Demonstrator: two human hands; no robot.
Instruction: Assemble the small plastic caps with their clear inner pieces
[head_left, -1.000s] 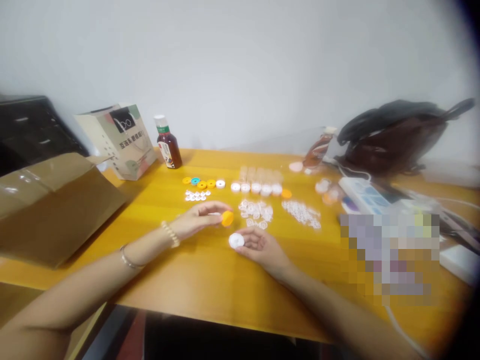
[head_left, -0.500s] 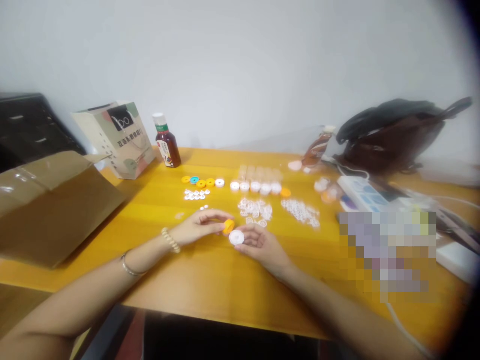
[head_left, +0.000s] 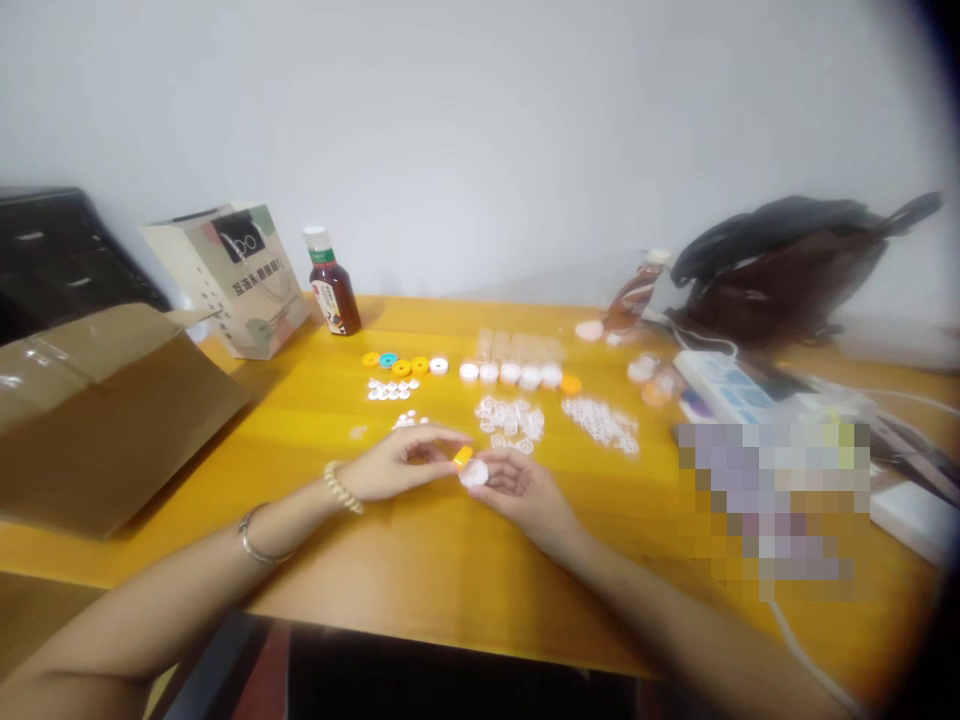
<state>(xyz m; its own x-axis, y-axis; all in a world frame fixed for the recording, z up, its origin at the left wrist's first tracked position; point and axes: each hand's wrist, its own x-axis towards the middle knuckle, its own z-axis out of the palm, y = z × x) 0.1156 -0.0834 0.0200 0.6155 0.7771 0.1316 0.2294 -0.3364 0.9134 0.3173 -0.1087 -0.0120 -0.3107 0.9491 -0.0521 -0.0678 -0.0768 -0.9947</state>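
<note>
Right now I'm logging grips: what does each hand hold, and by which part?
The left hand pinches an orange piece between thumb and finger, exact spot too blurred to tell. The right hand holds a white disc by its right edge.

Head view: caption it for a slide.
Left hand holds an orange piece beside a white disc in the right hand.
</note>
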